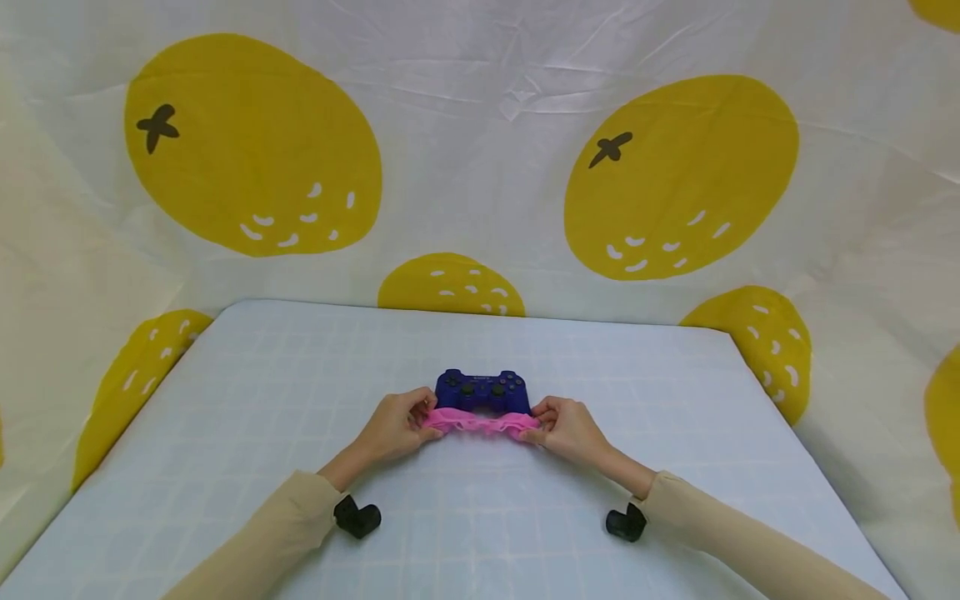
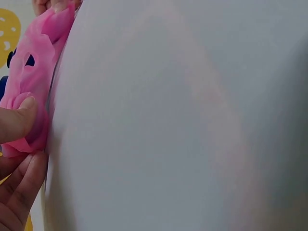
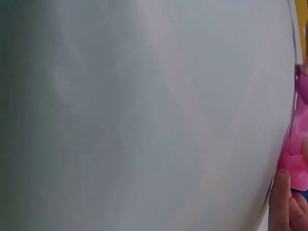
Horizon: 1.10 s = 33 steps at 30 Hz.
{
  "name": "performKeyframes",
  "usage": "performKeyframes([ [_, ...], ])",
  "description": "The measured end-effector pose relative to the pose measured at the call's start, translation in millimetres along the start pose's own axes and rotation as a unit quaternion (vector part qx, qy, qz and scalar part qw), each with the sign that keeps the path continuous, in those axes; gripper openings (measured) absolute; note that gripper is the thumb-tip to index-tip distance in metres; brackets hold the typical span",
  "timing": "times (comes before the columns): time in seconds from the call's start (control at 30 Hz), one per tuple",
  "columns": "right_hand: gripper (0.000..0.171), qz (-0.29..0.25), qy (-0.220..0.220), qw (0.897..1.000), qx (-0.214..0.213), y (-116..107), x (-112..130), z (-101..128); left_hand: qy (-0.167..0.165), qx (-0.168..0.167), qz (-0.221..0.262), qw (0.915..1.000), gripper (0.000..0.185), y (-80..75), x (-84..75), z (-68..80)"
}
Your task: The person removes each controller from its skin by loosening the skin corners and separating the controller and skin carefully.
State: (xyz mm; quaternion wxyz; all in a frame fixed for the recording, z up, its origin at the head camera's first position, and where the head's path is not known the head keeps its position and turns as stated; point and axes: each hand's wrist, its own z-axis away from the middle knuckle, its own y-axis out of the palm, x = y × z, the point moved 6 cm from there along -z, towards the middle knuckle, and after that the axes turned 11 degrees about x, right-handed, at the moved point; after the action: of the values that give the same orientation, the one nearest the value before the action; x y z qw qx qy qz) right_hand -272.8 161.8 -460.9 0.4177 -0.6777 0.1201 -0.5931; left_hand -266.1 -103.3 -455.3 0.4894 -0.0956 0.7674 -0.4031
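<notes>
One dark blue plastic game controller (image 1: 482,390) lies mid-table on the pale blue gridded table (image 1: 225,400), just beyond both hands. The left hand (image 1: 393,427) and right hand (image 1: 567,428) each pinch an end of one crumpled pink silicone cover (image 1: 480,423), stretched between them along the controller's near edge.

- We are making out a short line of small pale lettering on the top middle of the blue game controller (image 1: 482,390) in the head view, but it is too small for us to read.
- We are finding nothing readable on the pink cover (image 1: 480,422), which shows only cut-out holes in the left wrist view.
- We are seeing no words or numbers on the yellow-fruit backdrop (image 1: 480,158) or the gridded table (image 1: 247,392).
</notes>
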Motion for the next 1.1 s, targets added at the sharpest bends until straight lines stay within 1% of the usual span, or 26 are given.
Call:
performKeyframes([
  [0.2,0.037,-0.004,0.015,1.000,-0.008,0.9,0.1,-1.4,0.003,-0.023,-0.010,0.9997,0.030,-2.2,-1.5,1.0],
  [0.47,0.037,0.000,0.020,1.000,-0.007,0.1,-0.2,-1.3,0.018,-0.035,-0.030,0.9988,0.029,-0.2,-5.1,1.4],
  [0.67,0.038,-0.003,0.034,0.999,-0.007,0.7,0.3,-0.5,0.016,-0.050,-0.032,0.9981,0.028,0.9,-4.4,4.9],
  [0.97,0.037,-0.012,0.054,0.998,-0.012,-0.5,-2.0,-1.1,0.025,-0.062,-0.060,0.9960,0.025,0.3,-11.0,4.7],
  [1.1,0.037,-0.014,0.058,0.998,-0.014,-0.7,-2.9,-1.4,0.024,-0.069,-0.066,0.9952,0.026,1.4,-10.6,4.7],
])
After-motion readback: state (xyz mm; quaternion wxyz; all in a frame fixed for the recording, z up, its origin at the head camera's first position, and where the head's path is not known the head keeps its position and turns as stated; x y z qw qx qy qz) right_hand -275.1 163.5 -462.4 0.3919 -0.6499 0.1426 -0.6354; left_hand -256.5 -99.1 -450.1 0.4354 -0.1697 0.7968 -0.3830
